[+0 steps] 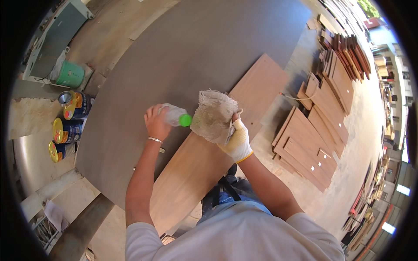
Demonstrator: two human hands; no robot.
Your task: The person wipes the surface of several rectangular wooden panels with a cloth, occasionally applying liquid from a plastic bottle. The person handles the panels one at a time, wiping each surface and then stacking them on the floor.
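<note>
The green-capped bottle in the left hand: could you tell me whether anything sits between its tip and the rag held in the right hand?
Nothing visible does. The left hand tilts the bottle so its green cap points at the rag bunched in the gloved right hand; only a narrow open gap above the wooden board separates them.

You are looking at round yellow-lidded tin cans (65,130) sitting left, a green plastic bucket (69,75) standing beyond, and flat brown wooden panels (307,150) lying stacked right.

Clear plastic bottle (173,115) with green cap, lying sideways in left hand (156,124), cap toward the rag. Four round cans (69,124) with yellow-orange lids and dark blue printed sides at table's left edge, one open-topped. Green bucket (69,75) further up left
</note>
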